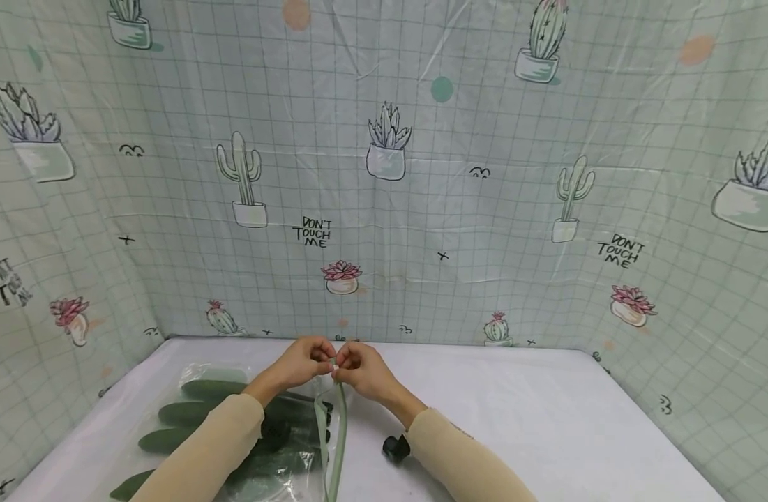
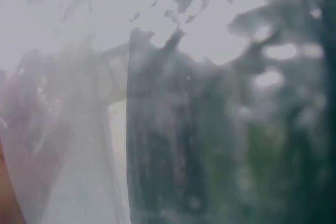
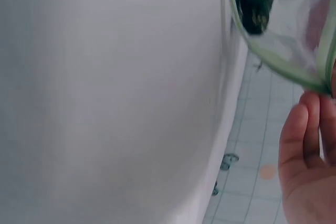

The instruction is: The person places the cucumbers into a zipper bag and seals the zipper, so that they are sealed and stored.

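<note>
A clear plastic zip bag [image 1: 283, 481] with a pale green zip strip [image 1: 342, 439] lies at the left of the table. Inside it are several long dark green vegetables that look like cucumbers [image 1: 185, 413]; one bumpy dark end [image 3: 257, 3] shows in the right wrist view. At the far end of the strip, my left hand [image 1: 308, 359] pinches the bag's corner between thumb and fingers. Close beside it, my right hand [image 1: 363, 369] pinches the same corner, where a small whitish piece shows. Glare and blur fill the left wrist view, mostly the bag's film [image 2: 220, 129].
The white table [image 1: 515, 411] stands against a curtain [image 1: 421, 209] printed with cacti, which also hangs at both sides. A small black camera [image 1: 396, 448] sits at the right wrist, another dark one [image 1: 275, 432] at the left.
</note>
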Motion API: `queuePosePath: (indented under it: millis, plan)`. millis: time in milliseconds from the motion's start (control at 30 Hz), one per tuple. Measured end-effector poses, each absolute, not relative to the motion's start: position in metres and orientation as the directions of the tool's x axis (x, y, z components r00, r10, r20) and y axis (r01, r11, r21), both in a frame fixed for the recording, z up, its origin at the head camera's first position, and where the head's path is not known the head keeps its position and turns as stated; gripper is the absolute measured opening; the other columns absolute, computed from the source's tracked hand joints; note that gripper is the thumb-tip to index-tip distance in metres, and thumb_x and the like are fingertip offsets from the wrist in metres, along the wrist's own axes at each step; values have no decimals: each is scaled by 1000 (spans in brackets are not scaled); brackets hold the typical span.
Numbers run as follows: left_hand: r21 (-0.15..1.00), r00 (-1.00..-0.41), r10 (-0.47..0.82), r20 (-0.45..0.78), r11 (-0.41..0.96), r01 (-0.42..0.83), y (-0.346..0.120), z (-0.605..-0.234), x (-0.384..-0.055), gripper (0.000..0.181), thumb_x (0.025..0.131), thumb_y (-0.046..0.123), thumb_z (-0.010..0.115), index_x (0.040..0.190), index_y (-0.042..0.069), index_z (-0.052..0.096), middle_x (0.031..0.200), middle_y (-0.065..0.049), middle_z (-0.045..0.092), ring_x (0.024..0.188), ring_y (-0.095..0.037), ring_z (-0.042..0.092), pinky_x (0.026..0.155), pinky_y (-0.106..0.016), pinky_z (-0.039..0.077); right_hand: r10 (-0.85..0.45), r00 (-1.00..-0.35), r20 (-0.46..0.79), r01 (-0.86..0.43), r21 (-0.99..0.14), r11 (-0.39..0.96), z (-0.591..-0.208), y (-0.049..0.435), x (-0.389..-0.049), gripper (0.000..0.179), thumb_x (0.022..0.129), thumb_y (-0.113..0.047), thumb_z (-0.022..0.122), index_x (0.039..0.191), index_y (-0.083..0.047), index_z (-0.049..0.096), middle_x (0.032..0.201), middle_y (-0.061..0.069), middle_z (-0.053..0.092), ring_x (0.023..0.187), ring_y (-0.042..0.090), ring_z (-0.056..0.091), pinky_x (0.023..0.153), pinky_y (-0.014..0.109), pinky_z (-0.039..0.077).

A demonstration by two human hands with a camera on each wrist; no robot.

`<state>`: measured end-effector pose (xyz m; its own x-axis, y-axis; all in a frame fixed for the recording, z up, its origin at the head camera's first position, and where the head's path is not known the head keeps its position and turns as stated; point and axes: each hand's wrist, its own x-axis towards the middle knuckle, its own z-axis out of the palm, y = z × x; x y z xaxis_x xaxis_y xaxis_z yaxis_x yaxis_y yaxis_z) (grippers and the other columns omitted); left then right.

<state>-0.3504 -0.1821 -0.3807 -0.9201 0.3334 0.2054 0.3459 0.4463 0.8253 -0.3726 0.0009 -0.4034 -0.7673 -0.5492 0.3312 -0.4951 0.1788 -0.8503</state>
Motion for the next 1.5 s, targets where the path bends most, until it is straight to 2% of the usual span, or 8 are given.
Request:
queuePosePath:
  millis: [67, 267, 500, 600, 767, 967, 1267, 1500]
  plan:
    - [831, -923, 326, 206, 439, 341, -182, -380, -350, 10, 87, -4, 62, 97, -4, 59, 79, -7, 60, 71, -15, 55, 63, -31, 45, -542, -776, 323, -490, -850, 193, -406, 0, -372, 11, 83, 1, 68, 90, -1, 59, 71, 1, 58, 62, 7, 53, 55, 21, 42]
    - [847, -926, 313, 212, 414, 334, -181, -378, -350, 11, 87, -3, 65, 96, -5, 59, 80, -7, 60, 72, -16, 56, 66, -33, 48, -521, -808, 274, -446, -863, 237, -399, 3, -356, 12, 82, 3, 67, 90, 2, 58, 69, 5, 58, 59, 9, 49, 53, 22, 38]
    - [848, -941, 271, 203, 432, 307, -178, -378, -349, 11, 87, -2, 65, 97, -1, 61, 80, -6, 61, 71, -16, 55, 62, -30, 43, -507, -824, 251, -428, -863, 267, -404, 4, -350, 14, 80, 2, 70, 88, -1, 59, 66, 1, 56, 57, 8, 48, 52, 22, 37]
    - [843, -944, 257, 208, 442, 306, -178, -377, -348, 10, 88, -1, 64, 97, 0, 61, 81, -6, 61, 71, -17, 55, 62, -30, 42, -485, -846, 221, -377, -892, 251, -404, 3, -346, 14, 79, 2, 70, 88, 0, 58, 65, 0, 56, 58, 9, 49, 52, 22, 39]
    - [852, -956, 202, 211, 441, 281, -179, -377, -348, 9, 87, -2, 64, 96, 0, 63, 82, -6, 61, 74, -16, 56, 67, -32, 48, -467, -871, 152, -272, -941, 200, -406, 1, -343, 15, 77, 7, 66, 89, 4, 59, 65, 1, 56, 61, 12, 54, 56, 25, 43]
    - [858, -963, 161, 214, 440, 264, -179, -376, -349, 8, 88, -3, 62, 96, -1, 63, 82, -7, 61, 75, -17, 56, 72, -36, 49, -448, -887, 115, -239, -943, 230, -412, 2, -341, 15, 77, 8, 66, 90, 7, 58, 63, 2, 54, 57, 13, 50, 54, 28, 41]
    - [846, -973, 150, 173, 482, 225, -177, -374, -355, 10, 89, -1, 61, 98, 1, 64, 86, -7, 61, 79, -17, 57, 70, -34, 47, -498, -865, 67, -196, -958, 211, -414, 7, -319, 15, 76, 7, 67, 87, 1, 58, 62, 2, 56, 56, 12, 51, 53, 25, 41]
    - [845, -969, 149, 195, 476, 243, -178, -373, -358, 11, 90, -1, 60, 101, 0, 64, 88, -8, 60, 81, -18, 57, 72, -35, 47, -516, -856, -27, -100, -971, 217, -415, 12, -299, 16, 76, 9, 68, 83, 1, 57, 62, 3, 57, 52, 12, 52, 49, 24, 43]
